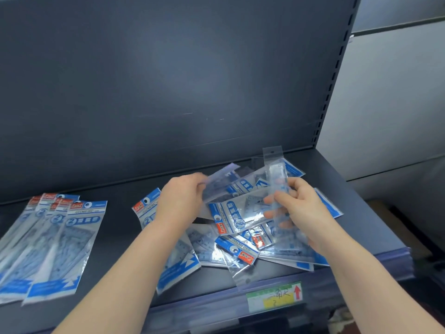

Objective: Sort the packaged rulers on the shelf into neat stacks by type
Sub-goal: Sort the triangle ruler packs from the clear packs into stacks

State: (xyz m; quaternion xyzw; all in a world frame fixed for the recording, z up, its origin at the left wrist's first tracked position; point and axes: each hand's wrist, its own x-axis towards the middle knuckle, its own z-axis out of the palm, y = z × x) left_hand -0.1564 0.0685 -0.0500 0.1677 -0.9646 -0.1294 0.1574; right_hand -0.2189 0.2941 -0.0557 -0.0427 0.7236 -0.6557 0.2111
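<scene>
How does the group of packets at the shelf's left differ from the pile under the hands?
The left group is fanned out, all headers pointing to the back, lying flat and untouched. The middle pile is jumbled, packets crossing at many angles, and both hands work above it. Both hold blue-and-clear packets printed GEOMETRIC, on the same dark shelf.

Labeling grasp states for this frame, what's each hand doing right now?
Left hand: closed, pinching the end of a clear ruler pack above the loose pile.
Right hand: closed around a narrow upright ruler pack.
</scene>
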